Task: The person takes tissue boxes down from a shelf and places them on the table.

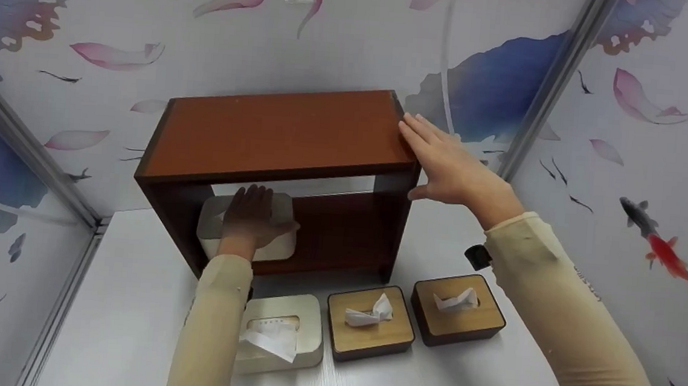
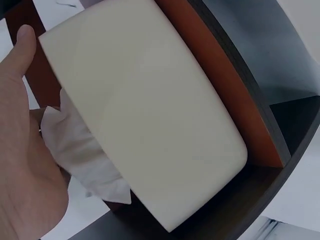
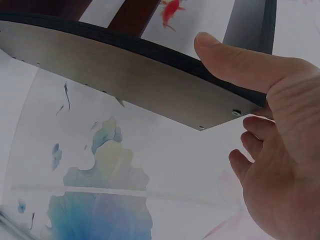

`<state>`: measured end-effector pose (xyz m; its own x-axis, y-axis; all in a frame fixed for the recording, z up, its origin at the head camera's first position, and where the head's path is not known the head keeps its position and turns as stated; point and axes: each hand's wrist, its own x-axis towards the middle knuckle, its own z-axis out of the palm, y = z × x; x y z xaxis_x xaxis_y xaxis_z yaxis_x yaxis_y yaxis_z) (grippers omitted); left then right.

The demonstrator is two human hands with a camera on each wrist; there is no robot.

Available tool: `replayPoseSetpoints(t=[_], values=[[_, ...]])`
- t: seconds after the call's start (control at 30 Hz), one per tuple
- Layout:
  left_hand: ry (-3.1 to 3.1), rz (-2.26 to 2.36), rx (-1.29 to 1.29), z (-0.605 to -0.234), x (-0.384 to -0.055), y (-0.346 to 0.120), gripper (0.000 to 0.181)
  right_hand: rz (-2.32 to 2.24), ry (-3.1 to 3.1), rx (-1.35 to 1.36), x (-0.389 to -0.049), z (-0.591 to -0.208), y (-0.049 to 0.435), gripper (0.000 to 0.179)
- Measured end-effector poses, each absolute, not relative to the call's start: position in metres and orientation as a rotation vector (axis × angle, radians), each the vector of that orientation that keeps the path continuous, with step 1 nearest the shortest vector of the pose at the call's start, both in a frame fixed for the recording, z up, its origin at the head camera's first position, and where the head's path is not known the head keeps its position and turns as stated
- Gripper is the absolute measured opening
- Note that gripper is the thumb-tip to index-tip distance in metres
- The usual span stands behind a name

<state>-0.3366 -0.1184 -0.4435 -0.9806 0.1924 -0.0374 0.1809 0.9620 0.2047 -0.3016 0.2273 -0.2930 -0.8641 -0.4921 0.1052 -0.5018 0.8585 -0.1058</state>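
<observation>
A cream tissue box (image 1: 283, 207) stands in the left part of a brown wooden shelf unit (image 1: 281, 134). My left hand (image 1: 251, 218) lies over its top, fingers extended toward the far edge and thumb out to the right. In the left wrist view, the white tissue (image 2: 87, 145) sticks out between the box and my palm, and my fingers are mostly hidden behind it. My right hand (image 1: 446, 164) rests against the upper right corner of the shelf, fingers straight at the top edge. In the right wrist view, its thumb (image 3: 235, 60) lies over the dark front edge.
In front of the shelf, a second cream tissue box (image 1: 310, 324) and two wood-topped tissue boxes, one in the middle (image 1: 346, 338) and one at the right (image 1: 443, 326), stand in a row on the white table (image 1: 124, 299). Printed wall panels (image 1: 330, 47) enclose the table behind and at the sides.
</observation>
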Motion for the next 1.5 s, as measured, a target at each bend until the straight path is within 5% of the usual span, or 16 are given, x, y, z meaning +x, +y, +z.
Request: replayPoseSetpoints(t=[0.73,1.5], values=[[2.907,0.231,0.239,-0.431,-0.330,-0.129,0.114,0.158,-2.877,0.817,-0.304,-0.307,0.208,0.105],[3.010,-0.065,0.558,-0.439,-0.315,-0.109,0.130,0.173,-2.902,0.746,-0.307,-0.311,0.219,0.106]])
